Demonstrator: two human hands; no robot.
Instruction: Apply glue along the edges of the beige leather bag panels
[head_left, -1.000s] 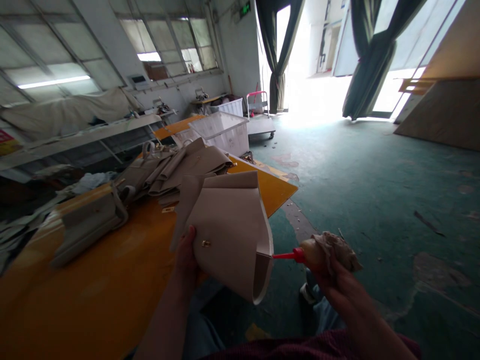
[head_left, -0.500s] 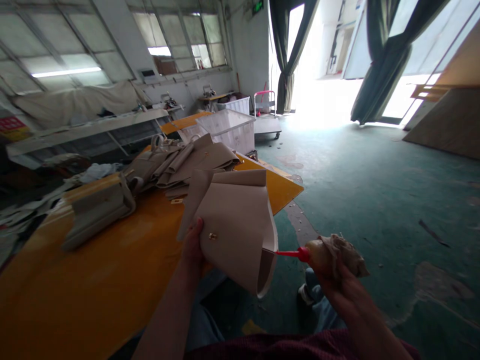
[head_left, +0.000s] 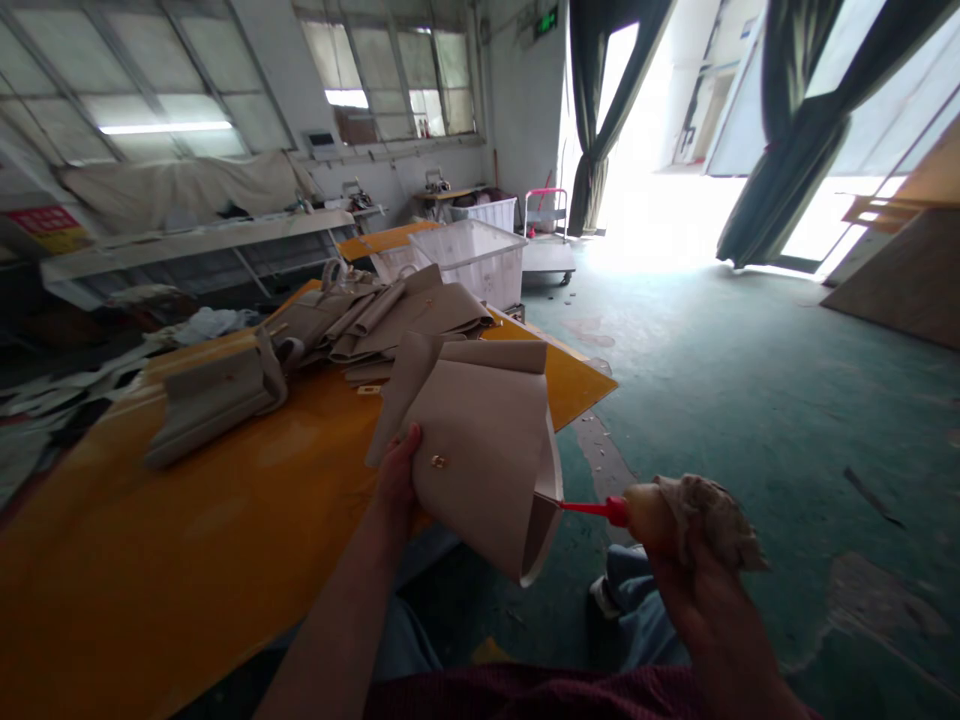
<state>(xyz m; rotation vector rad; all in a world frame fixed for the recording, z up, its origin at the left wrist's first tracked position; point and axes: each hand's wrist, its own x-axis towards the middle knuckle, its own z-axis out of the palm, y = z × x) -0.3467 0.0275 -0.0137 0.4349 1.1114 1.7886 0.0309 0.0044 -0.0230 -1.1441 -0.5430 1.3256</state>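
A beige-grey bag panel (head_left: pixel 480 430) with a small gold clasp is folded over and held up in front of me. My left hand (head_left: pixel 397 475) grips its left side, the thumb on the outer face. In my right hand (head_left: pixel 694 575) is a squeeze bottle (head_left: pixel 649 512) with a long red nozzle, its back part wrapped in a crumpled cloth (head_left: pixel 712 520). The nozzle tip meets the panel's right edge, where the fold opens. Whether any liquid comes out is too small to see.
On the orange-yellow table (head_left: pixel 247 510) lie a pile of similar bag pieces (head_left: pixel 397 310) and a partly formed bag (head_left: pixel 214 400). A white plastic bin (head_left: pixel 480 255) stands beyond, with a flat trolley (head_left: pixel 547 260) behind. Green floor (head_left: pixel 750 400) stretches to the right.
The whole view has shifted a little, so the surroundings sit farther right. Both hands keep their holds, and the red nozzle stays at the panel's right edge.
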